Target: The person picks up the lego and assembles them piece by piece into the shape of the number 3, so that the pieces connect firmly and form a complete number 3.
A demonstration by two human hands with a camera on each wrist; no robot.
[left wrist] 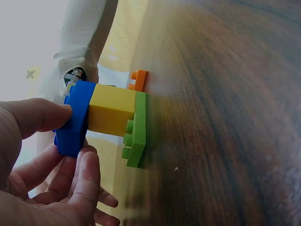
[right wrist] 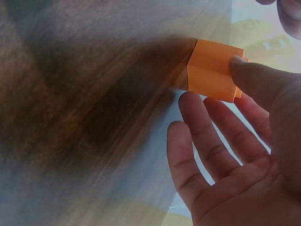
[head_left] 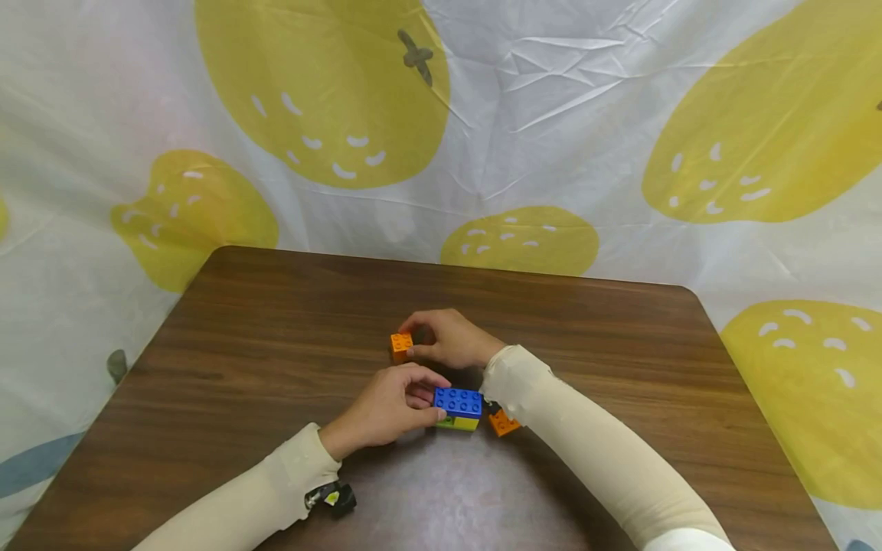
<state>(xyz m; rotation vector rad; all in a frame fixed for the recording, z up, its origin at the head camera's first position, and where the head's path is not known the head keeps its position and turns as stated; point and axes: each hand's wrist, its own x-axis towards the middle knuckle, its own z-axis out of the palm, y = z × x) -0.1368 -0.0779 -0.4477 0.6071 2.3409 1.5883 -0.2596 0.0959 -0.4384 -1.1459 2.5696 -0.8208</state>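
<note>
My left hand [head_left: 389,404] pinches a blue toy building brick [head_left: 458,400] between thumb and fingers. In the left wrist view that blue brick [left wrist: 76,120] sits on a yellow brick [left wrist: 112,109], which joins a flat green brick [left wrist: 137,134] on the table. The thumb and fingertips of my right hand [head_left: 451,339] hold a small orange brick [head_left: 401,347], just beyond the stack and to its left. In the right wrist view the orange brick [right wrist: 214,73] has its studs turned toward the palm, and the lower fingers are spread apart.
Another orange brick [head_left: 504,422], flat and partly hidden under the right forearm, lies right of the stack. The brown wooden table [head_left: 310,306] ends at a white curtain [head_left: 482,138] printed with yellow fruit. A dark wrist camera [head_left: 332,497] hangs at the left cuff.
</note>
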